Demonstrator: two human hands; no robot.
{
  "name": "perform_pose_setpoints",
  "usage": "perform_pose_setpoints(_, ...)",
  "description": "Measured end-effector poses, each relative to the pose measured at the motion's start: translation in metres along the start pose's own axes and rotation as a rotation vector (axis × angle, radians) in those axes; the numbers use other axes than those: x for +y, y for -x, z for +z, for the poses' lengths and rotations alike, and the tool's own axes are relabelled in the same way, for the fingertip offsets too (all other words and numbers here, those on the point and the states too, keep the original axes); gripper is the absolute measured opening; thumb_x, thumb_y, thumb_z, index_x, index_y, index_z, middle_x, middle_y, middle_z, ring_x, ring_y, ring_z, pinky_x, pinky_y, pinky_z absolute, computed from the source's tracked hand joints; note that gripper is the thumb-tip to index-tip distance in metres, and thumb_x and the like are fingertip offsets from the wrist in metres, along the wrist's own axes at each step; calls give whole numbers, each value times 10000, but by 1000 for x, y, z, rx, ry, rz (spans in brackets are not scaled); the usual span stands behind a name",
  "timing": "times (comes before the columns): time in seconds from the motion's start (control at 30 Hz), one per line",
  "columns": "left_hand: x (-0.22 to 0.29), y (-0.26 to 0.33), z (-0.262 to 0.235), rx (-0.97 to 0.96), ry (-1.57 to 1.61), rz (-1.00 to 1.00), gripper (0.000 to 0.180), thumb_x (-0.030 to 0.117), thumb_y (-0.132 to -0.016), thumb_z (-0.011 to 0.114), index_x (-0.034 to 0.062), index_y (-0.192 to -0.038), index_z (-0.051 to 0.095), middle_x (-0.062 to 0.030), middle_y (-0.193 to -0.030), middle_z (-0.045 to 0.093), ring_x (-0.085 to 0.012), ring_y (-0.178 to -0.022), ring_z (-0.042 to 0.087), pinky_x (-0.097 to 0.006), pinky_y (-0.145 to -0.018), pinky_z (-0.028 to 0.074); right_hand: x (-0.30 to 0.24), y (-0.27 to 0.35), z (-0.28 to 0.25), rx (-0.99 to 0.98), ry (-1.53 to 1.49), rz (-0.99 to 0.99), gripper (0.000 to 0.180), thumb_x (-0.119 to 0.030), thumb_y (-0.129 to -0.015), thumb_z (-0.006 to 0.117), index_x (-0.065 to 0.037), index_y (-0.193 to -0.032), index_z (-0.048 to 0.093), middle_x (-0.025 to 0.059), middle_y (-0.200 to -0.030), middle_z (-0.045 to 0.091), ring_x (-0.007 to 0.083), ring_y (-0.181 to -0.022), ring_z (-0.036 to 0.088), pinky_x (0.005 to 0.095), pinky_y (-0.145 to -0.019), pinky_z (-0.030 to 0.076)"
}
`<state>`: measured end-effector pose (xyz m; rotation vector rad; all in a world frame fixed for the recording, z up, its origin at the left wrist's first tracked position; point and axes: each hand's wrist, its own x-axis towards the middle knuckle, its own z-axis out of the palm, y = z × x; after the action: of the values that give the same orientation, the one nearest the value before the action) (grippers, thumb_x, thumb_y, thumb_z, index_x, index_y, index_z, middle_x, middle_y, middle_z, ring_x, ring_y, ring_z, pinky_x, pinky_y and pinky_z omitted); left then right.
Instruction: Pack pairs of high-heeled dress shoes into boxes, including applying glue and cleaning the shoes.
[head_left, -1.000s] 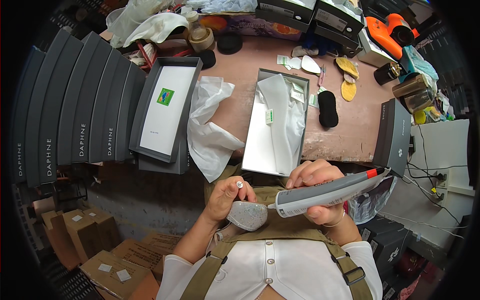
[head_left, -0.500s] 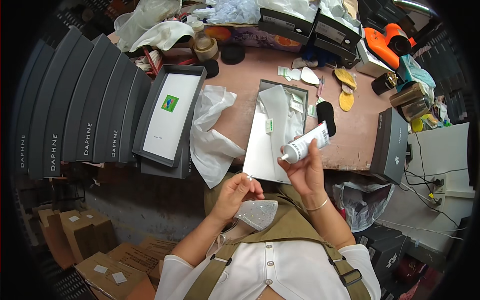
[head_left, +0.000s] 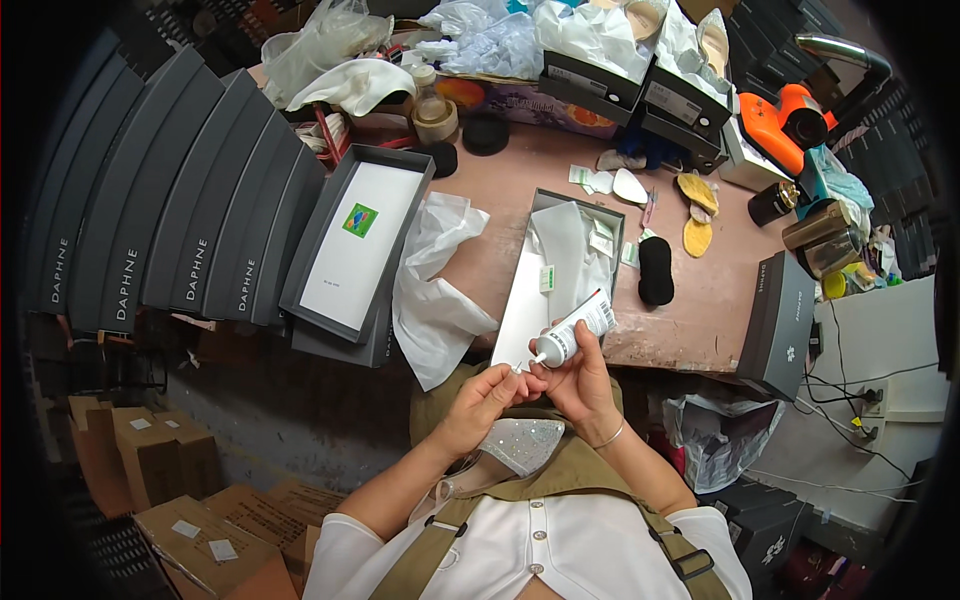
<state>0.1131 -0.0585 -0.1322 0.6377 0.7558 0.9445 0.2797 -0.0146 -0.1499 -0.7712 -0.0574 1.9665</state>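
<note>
Pinkish worktop (head_left: 700, 300) beyond right hand (head_left: 582, 388), which grips a white squeeze tube (head_left: 574, 338), left hand (head_left: 484, 402) pinching a small white cap (head_left: 517, 368), glittery shoe (head_left: 526, 446) below that hand

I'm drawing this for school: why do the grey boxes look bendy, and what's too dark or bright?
All in the head view: the fisheye lens bends the grey boxes near the rim; corners go black; the floor looks dim; the white inside of the open box looks very bright; the tube in the right hand is fairly clear.
</note>
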Motion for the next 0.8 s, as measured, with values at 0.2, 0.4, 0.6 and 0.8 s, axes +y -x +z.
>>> perform_pose_setpoints(0.2,14,2,1,-24,-190,-71,315,266,-992,435,15,-822,518,-112,-1073,612,-125,-1027,528,-266,-919,400,-1,2,3,33,19,-12,362,-385,-922,547,-62,-1082,518,155,-945,635,260,-804,651,353,-676,573)
perform_pose_setpoints(0.4,14,2,0,-52,-215,-43,318,266,-991,435,15,-812,512,-121,-1070,615,-123,-1007,535,-259,-894,414,-1,2,3,23,24,-9,355,-381,-927,539,-62,-1082,522,176,-942,647,254,-790,658,352,-689,571)
perform_pose_setpoints(0.6,16,1,2,-39,-240,-28,321,251,-986,436,14,-784,514,-113,-1034,635,-118,-979,547,-256,-876,423,-2,3,2,-5,37,-6,356,-375,-927,541,-61,-1091,513,171,-948,641,255,-821,655,358,-695,572)
perform_pose_setpoints(0.8,13,0,1,-32,-234,-2,319,238,-981,438,6,-777,518,-105,-1018,644,-118,-961,549,-253,-862,423,-2,2,1,-6,39,-5,350,-370,-927,545,-62,-1089,511,171,-949,640,256,-825,656,354,-691,577)
